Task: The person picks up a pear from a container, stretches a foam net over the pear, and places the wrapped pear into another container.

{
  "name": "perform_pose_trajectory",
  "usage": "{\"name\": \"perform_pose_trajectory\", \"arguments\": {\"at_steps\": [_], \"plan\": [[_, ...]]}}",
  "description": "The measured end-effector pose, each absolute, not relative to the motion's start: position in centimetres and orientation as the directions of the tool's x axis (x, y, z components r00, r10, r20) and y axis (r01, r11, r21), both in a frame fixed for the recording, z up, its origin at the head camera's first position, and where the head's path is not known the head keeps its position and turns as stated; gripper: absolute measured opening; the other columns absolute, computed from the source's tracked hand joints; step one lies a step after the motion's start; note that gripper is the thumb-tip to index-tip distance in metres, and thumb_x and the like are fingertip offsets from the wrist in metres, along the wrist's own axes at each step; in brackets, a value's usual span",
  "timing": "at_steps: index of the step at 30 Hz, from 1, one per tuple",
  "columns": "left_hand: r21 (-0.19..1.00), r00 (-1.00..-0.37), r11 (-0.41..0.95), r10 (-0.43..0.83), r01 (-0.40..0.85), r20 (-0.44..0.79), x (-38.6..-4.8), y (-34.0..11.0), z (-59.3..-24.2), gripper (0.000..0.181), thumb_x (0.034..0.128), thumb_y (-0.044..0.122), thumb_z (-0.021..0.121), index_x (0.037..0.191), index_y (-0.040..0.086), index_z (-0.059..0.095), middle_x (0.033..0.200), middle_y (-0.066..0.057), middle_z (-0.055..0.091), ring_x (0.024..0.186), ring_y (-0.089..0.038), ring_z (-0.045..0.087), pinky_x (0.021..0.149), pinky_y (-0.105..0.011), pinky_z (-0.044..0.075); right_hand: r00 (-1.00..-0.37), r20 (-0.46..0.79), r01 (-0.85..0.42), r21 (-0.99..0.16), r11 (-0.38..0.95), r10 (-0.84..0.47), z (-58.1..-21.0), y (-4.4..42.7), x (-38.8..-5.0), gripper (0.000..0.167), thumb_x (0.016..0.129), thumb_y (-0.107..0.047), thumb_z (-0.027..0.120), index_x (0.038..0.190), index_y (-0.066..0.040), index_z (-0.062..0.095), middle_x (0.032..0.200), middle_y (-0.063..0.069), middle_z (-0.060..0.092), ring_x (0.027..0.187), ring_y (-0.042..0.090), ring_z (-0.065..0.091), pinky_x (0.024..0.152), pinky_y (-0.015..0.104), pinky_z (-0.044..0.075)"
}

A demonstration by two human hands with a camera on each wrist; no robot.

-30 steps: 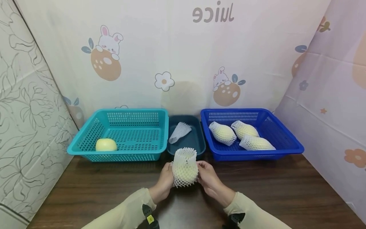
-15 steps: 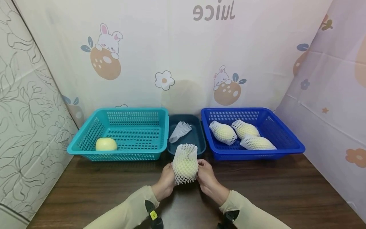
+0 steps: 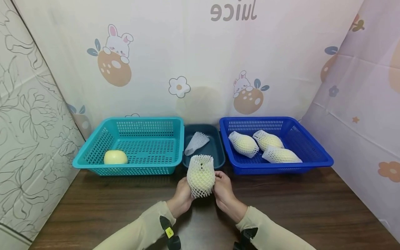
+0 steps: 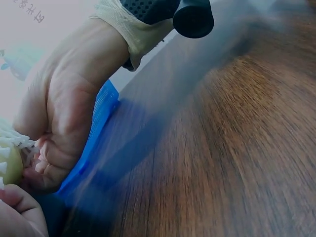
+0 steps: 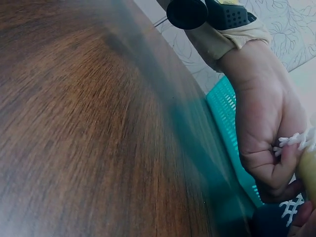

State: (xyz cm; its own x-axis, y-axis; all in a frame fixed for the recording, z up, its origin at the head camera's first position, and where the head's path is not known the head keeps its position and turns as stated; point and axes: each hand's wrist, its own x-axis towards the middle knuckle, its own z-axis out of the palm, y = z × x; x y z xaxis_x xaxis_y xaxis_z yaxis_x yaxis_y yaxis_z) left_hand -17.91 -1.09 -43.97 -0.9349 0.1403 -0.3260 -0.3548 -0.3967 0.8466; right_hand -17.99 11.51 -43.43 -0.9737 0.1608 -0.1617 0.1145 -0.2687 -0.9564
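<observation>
A pale yellow round fruit (image 3: 201, 178) sits inside a white foam net sleeve (image 3: 197, 159), held above the table in front of the small tray. A dark stem shows near the sleeve's top. My left hand (image 3: 182, 198) grips the sleeved fruit from the left. On the other side my right hand (image 3: 225, 196) pinches the sleeve with curled fingers. The left wrist view shows the right hand (image 4: 64, 103) at the net's fringed edge. In the right wrist view, the left hand (image 5: 264, 118) has net strands between thumb and fingers; yellow skin shows beside them.
A teal basket (image 3: 128, 170) at left holds one bare yellow fruit (image 3: 115, 157). The small dark blue tray (image 3: 215, 149) in the middle contains a loose foam net sleeve (image 3: 197, 143). At right, a blue basket (image 3: 268, 170) has three sleeved fruits (image 3: 245, 144). A patterned cloth hangs behind.
Both hands have moved slightly forward with the sleeved fruit, which has tipped a little, so its stem shows more clearly near the top. Baskets and tray stay put.
</observation>
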Motion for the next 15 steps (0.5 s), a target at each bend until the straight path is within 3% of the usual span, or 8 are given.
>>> {"name": "perform_pose_trajectory", "arguments": {"at_steps": [5, 10, 15], "plan": [[0.819, -0.944, -0.468, 0.16, -0.331, -0.29, -18.0, -1.1, -44.1, 0.033, 0.101, 0.022, 0.046, 0.127, 0.001, 0.048, 0.102, -0.003, 0.065, 0.09, -0.011, 0.06, 0.076, -0.028, 0.047, -0.975, -0.189, 0.145, -0.939, -0.311, 0.115, -43.4, 11.6, -18.0, 0.01, 0.091, 0.006, 0.041, 0.096, 0.003, 0.05, 0.067, -0.001, 0.048, 0.056, 0.007, 0.043, 0.054, 0.021, 0.037], [0.798, -0.944, -0.504, 0.187, -0.329, -0.271, -18.0, -1.4, -43.8, 0.037, 0.1021, 0.023, 0.044, 0.132, 0.001, 0.046, 0.109, -0.004, 0.064, 0.097, -0.012, 0.06, 0.081, -0.029, 0.048, -0.96, -0.266, 0.276, -0.866, -0.417, -0.083, -43.3, 12.4, -17.8, 0.019, 0.101, -0.009, 0.041, 0.096, -0.003, 0.059, 0.077, 0.0, 0.058, 0.071, 0.01, 0.052, 0.066, 0.024, 0.043], [0.795, -0.936, -0.497, 0.226, -0.348, -0.269, -17.9, -1.8, -43.5, 0.039, 0.1029, 0.024, 0.042, 0.135, 0.001, 0.043, 0.116, -0.006, 0.061, 0.101, -0.012, 0.059, 0.087, -0.031, 0.047, -0.938, -0.287, 0.338, -0.882, -0.328, -0.195, -42.7, 13.5, -17.5, 0.028, 0.101, -0.021, 0.038, 0.11, -0.001, 0.056, 0.094, 0.006, 0.063, 0.085, 0.017, 0.058, 0.077, 0.033, 0.047]]}}
